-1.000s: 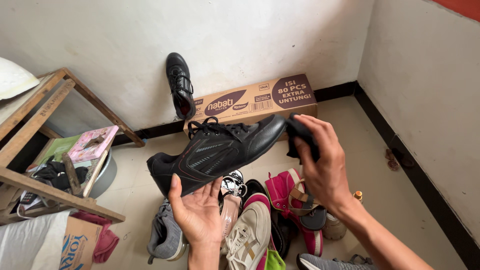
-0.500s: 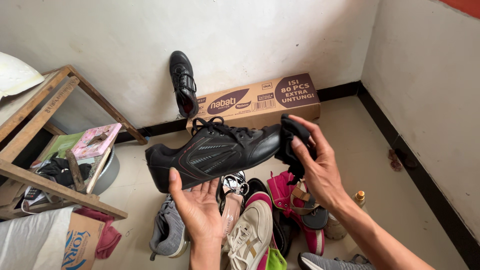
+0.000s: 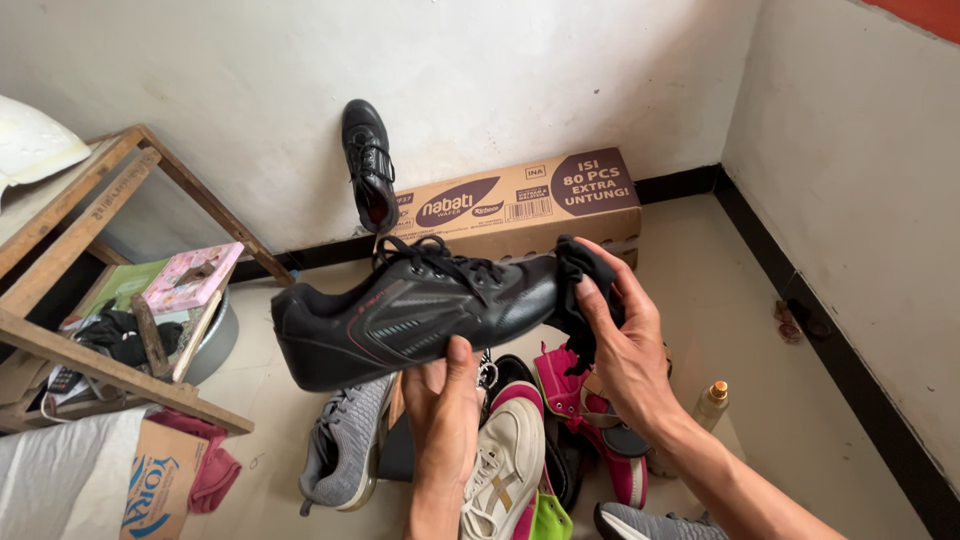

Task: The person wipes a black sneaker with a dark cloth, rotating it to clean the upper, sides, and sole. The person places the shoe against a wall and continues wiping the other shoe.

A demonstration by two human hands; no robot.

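Observation:
My left hand [image 3: 445, 400] grips a black lace-up sneaker [image 3: 400, 315] from below, thumb on its side, holding it level above a pile of shoes. My right hand [image 3: 625, 345] is shut on a black cloth [image 3: 580, 285] pressed against the sneaker's toe. A second black sneaker [image 3: 367, 165] leans upright against the white wall behind, beside a long cardboard box [image 3: 520, 205].
On the floor below lie several shoes: a grey sneaker [image 3: 345, 445], a white sneaker [image 3: 500, 470], pink shoes [image 3: 580, 385]. A small bottle [image 3: 712, 400] stands at the right. A wooden frame [image 3: 95, 260] with books and clutter stands at left, over a carton [image 3: 160, 485].
The sneaker has turned and shifted left, its side now facing me. My left hand closed its grip under the sole. My right hand with the cloth moved down onto the toe.

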